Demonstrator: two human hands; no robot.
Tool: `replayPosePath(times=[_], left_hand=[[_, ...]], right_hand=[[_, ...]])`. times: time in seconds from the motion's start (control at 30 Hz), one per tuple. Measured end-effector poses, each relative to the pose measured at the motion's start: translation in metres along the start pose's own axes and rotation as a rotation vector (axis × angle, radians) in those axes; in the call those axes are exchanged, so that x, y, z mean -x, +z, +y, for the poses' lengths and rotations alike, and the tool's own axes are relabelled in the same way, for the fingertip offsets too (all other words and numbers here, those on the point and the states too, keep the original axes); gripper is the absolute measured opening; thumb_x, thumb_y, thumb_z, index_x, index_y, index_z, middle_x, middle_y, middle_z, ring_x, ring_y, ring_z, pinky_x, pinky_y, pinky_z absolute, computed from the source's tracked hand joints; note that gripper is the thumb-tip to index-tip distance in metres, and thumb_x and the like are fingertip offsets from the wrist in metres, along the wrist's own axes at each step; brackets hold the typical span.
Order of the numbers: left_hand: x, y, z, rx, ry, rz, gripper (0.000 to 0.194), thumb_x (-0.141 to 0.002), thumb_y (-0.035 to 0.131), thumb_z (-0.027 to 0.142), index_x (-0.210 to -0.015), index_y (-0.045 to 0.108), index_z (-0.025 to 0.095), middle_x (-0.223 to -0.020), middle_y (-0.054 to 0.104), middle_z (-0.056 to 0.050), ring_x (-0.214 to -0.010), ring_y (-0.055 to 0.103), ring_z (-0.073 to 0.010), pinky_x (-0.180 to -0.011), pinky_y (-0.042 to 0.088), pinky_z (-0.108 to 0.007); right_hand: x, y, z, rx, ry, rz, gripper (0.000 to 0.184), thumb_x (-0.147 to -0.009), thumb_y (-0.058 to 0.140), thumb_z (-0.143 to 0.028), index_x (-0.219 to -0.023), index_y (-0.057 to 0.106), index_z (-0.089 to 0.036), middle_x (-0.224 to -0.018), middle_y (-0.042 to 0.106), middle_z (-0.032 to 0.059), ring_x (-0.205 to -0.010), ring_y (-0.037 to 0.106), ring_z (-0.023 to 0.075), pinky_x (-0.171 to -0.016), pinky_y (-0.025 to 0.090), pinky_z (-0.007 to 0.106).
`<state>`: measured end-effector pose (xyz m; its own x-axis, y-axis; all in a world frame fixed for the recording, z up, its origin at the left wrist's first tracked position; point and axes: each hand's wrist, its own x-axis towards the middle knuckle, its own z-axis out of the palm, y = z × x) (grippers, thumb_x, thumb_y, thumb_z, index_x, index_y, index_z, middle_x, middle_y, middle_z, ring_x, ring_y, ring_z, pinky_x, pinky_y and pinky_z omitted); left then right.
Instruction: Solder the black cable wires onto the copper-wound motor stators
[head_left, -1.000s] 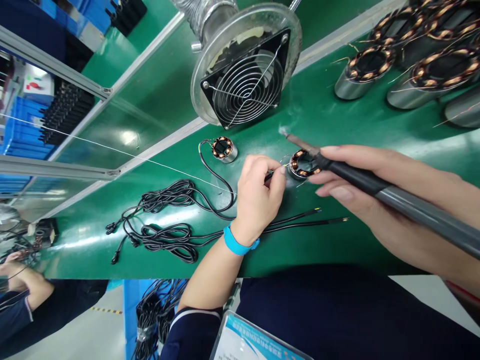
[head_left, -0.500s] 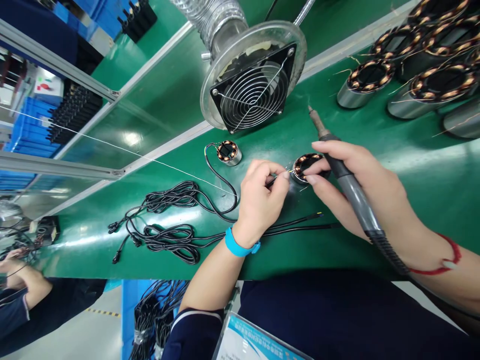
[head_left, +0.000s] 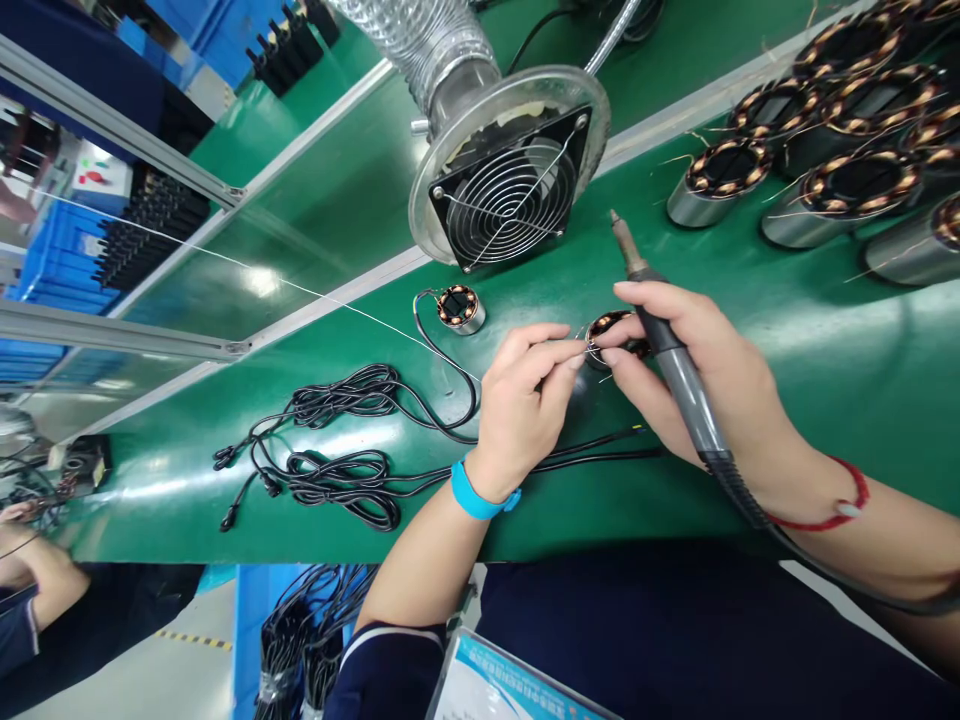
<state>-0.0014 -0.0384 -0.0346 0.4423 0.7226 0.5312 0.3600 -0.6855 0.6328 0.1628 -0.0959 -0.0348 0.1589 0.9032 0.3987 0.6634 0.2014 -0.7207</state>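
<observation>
My right hand (head_left: 720, 370) is wrapped round a soldering iron (head_left: 686, 380), its bare tip pointing up and away. The thumb and a finger of that hand reach to a small motor stator (head_left: 607, 328) with copper windings, partly hidden behind them. At the stator's left edge my left hand (head_left: 525, 400) is closed, its fingertips pinched on thin wire ends. Farther left stands a second small stator (head_left: 460, 309), joined to a black cable (head_left: 442, 352). Two cable ends (head_left: 600, 445) with stripped tips lie below my hands.
A fume extractor fan (head_left: 510, 205) hangs just beyond the stators. Larger stators (head_left: 716, 185) crowd the back right. Coiled black cables (head_left: 345, 395) lie left, and a thin pale strand (head_left: 322, 295) crosses toward my left hand. A co-worker's arm (head_left: 45, 575) is at far left.
My left fingers have straightened and shifted slightly right, closer to the right fingertips at the stator. My right hand and the soldering iron have moved a little left.
</observation>
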Motion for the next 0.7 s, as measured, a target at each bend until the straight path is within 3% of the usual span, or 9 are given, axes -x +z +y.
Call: replayPosePath(times=[0.17, 0.33, 0.53, 0.7], left_hand=[[0.001, 0.0, 0.0, -0.004, 0.016, 0.0, 0.015, -0.1, 0.058, 0.021, -0.101, 0.073, 0.018, -0.104, 0.072, -0.007, -0.097, 0.07, -0.0153, -0.084, 0.059, -0.029], [0.003, 0.002, -0.002, -0.025, 0.082, -0.018, 0.013, -0.1, 0.058, 0.021, -0.105, 0.069, 0.018, -0.108, 0.069, -0.009, -0.1, 0.067, -0.0169, -0.086, 0.057, -0.031], [0.002, 0.001, -0.003, -0.097, 0.084, -0.051, 0.009, -0.097, 0.054, 0.015, -0.095, 0.06, 0.021, -0.101, 0.067, -0.007, -0.097, 0.064, -0.0185, -0.084, 0.055, -0.034], [0.0, 0.0, -0.001, -0.032, -0.012, -0.059, 0.013, -0.091, 0.057, 0.008, -0.086, 0.057, 0.02, -0.09, 0.065, -0.004, -0.087, 0.063, -0.0154, -0.074, 0.052, -0.029]], right_hand=[[-0.002, 0.001, -0.001, -0.089, -0.016, 0.007, 0.046, -0.095, 0.06, -0.026, -0.14, 0.051, -0.031, -0.097, 0.071, 0.0008, -0.101, 0.069, 0.0231, -0.095, 0.055, 0.043], [-0.006, 0.003, 0.0, -0.127, -0.014, 0.021, 0.046, -0.091, 0.062, -0.022, -0.136, 0.054, -0.028, -0.091, 0.069, -0.0018, -0.092, 0.07, 0.0179, -0.087, 0.059, 0.034], [-0.007, 0.001, 0.005, -0.097, -0.016, -0.029, 0.043, -0.092, 0.058, -0.025, -0.135, 0.054, -0.027, -0.09, 0.068, -0.0005, -0.095, 0.07, 0.0208, -0.092, 0.056, 0.04], [-0.004, -0.011, 0.014, -0.008, -0.205, -0.121, 0.046, -0.093, 0.055, -0.022, -0.139, 0.051, -0.028, -0.099, 0.072, 0.0018, -0.096, 0.069, 0.024, -0.087, 0.053, 0.042]])
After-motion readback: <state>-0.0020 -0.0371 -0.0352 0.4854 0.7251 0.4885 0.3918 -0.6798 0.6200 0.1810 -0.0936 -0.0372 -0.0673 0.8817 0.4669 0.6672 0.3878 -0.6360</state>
